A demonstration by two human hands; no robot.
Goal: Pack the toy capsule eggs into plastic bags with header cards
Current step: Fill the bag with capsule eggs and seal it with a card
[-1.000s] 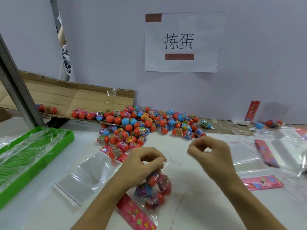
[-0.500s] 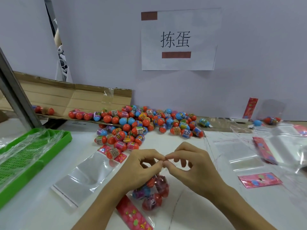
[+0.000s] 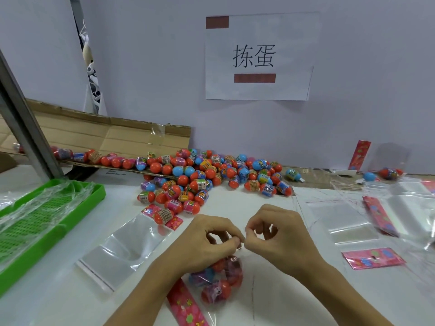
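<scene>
A clear plastic bag (image 3: 221, 281) holding several capsule eggs lies on the white table just under my hands, its pink header card (image 3: 186, 304) pointing toward me. My left hand (image 3: 207, 241) pinches the bag's top edge with curled fingers. My right hand (image 3: 275, 231) meets it fingertip to fingertip and pinches the same edge. A big heap of loose red, blue and pink capsule eggs (image 3: 207, 177) lies beyond my hands by the wall. An empty bag (image 3: 122, 248) with a pink header lies to the left, one egg (image 3: 163, 216) resting on its header.
A green plastic tray (image 3: 47, 217) covered in clear film sits at the left edge. Flattened cardboard (image 3: 98, 137) leans against the wall behind the eggs. More empty bags (image 3: 339, 217) and pink header cards (image 3: 372, 257) are spread on the right. A paper sign (image 3: 256, 57) hangs on the wall.
My right hand came down and left from above the table to meet my left hand at the bag's top. The left hand has stayed on the bag.
</scene>
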